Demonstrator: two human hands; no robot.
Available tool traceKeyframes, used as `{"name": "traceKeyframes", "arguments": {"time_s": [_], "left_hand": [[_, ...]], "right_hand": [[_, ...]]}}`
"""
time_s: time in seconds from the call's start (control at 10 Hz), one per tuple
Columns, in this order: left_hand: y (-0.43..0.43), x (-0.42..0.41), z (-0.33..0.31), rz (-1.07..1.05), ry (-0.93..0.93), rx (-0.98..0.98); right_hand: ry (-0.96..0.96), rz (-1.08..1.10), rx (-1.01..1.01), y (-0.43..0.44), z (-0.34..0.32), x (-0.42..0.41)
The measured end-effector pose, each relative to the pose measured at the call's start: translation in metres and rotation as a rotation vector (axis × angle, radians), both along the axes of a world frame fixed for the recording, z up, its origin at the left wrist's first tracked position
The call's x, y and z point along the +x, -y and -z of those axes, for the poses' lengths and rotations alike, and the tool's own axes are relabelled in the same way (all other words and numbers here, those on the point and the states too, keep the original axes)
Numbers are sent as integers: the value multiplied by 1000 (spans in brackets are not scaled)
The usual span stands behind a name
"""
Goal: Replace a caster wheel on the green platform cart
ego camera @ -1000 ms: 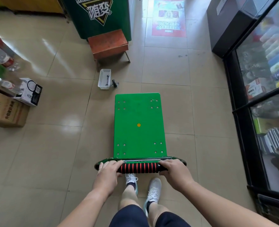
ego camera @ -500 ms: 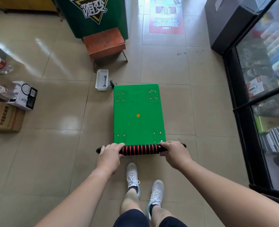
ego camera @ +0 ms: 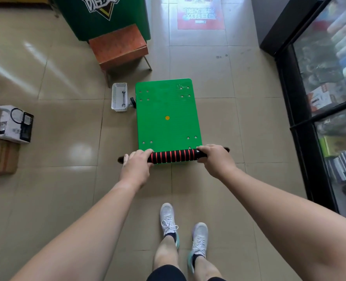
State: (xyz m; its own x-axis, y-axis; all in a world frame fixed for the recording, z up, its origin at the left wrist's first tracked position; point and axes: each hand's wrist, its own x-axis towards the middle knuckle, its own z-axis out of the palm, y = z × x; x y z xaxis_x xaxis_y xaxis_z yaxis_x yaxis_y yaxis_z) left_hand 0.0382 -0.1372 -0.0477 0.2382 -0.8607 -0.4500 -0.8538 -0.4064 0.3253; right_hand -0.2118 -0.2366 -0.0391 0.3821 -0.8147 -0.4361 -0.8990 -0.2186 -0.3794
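The green platform cart stands on the tiled floor ahead of me, deck up, with bolt holes near its corners. Its handle has a black grip with red rings. My left hand grips the handle's left end and my right hand grips its right end. A white basket with a wrench inside sits left of the cart's far corner. A loose caster wheel lies between the basket and the cart. The cart's own wheels are hidden under the deck.
An orange stool and a green cabinet stand beyond the basket. A white box and a cardboard carton sit at the left. A glass-door display case lines the right side. My feet stand behind the cart.
The cart has rolled forward, away from me, toward the basket and stool; its far left corner now sits beside the caster. Both arms have stretched out, hands still on the handle.
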Motion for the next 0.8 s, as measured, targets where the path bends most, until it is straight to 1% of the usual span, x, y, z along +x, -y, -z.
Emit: {"name": "traceKeyframes", "arguments": {"time_s": [0.2,0.4,0.5,0.6,0.7,0.8], "left_hand": [[34,14,0,-18,-11,-25],[36,16,3,-12,-15,-39],[31,14,-2,-2,-12,-1],[20,8,-10,51,71,58],[11,6,-27,50,112,121],[-47,-1,-37,34,109,-31]], "right_hand": [[-32,27,-16,31,-2,20],[-24,32,-21,32,2,21],[-34,26,1,28,3,17],[-113,-51,13,19,1,12],[-143,-38,5,13,-21,7],[-57,44,42,-24,-46,-11]]}}
